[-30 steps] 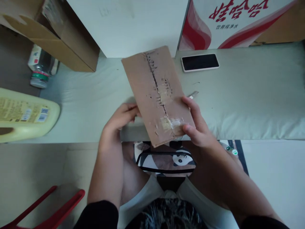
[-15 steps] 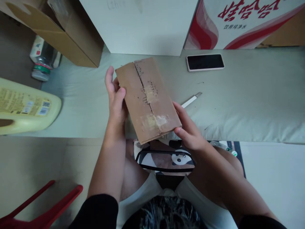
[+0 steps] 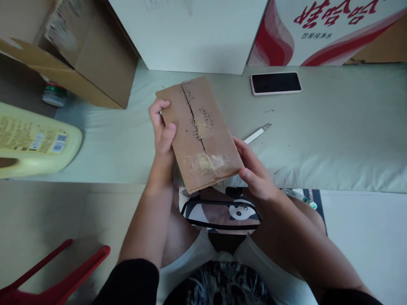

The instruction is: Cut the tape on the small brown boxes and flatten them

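Note:
A flat brown cardboard box [image 3: 199, 133] with a taped, torn centre seam is held tilted above the near edge of a pale padded surface [image 3: 318, 140]. My left hand [image 3: 163, 129] grips its left long edge, fingers curled over the top. My right hand [image 3: 252, 169] holds its near right corner, thumb on top. A white utility knife [image 3: 256, 134] lies on the surface just right of the box, partly hidden behind it.
A black phone [image 3: 275, 83] lies at the back right, in front of a red-and-white carton [image 3: 318, 29]. An open brown carton [image 3: 82, 55] stands back left, a yellow jug [image 3: 34, 142] at far left. A red chair frame [image 3: 57, 279] is lower left.
The box has swung left and turned. My left hand slid up its left edge from the near corner and closed its fingers over it. The view shifted slightly.

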A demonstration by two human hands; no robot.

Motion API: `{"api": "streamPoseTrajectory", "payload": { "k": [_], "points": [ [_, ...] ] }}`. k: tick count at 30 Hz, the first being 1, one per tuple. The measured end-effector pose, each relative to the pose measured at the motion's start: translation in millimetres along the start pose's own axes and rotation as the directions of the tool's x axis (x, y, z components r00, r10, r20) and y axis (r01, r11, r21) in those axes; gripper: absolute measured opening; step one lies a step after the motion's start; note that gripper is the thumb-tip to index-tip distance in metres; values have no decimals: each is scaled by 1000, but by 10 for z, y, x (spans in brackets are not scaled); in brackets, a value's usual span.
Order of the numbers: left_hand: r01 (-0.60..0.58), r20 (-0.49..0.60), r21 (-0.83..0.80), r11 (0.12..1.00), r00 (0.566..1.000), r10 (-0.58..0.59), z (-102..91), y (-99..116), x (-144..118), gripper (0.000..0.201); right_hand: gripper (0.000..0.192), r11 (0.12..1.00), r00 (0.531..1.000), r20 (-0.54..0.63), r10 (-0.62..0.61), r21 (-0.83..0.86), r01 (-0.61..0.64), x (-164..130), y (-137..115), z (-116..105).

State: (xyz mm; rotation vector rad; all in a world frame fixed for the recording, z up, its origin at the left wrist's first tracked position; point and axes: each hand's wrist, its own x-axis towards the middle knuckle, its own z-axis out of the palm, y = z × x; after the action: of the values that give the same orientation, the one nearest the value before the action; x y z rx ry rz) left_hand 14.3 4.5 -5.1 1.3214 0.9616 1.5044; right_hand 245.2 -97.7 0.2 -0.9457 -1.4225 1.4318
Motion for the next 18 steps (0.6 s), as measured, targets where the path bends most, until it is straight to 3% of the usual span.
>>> {"api": "streamPoseTrajectory", "payload": {
  "k": [3,7,12,18],
  "points": [
    [-79,-45,-51,996,996,77,50,-21,-6,56,78,1000,1000,-26,11,-24,-12,2,-31,34],
    [-78,-42,-122,989,996,74,64,-73,0,52,75,999,999,-44,22,-25,-23,10,-65,64],
    [-147,-48,-52,988,988,144,31,-190,37,60,67,998,999,-23,47,36,-46,12,-64,53],
    [-219,-62,-100,971,975,214,25,-279,50,53,67,997,998,-14,59,42,-58,7,-94,67]
  ]
}}
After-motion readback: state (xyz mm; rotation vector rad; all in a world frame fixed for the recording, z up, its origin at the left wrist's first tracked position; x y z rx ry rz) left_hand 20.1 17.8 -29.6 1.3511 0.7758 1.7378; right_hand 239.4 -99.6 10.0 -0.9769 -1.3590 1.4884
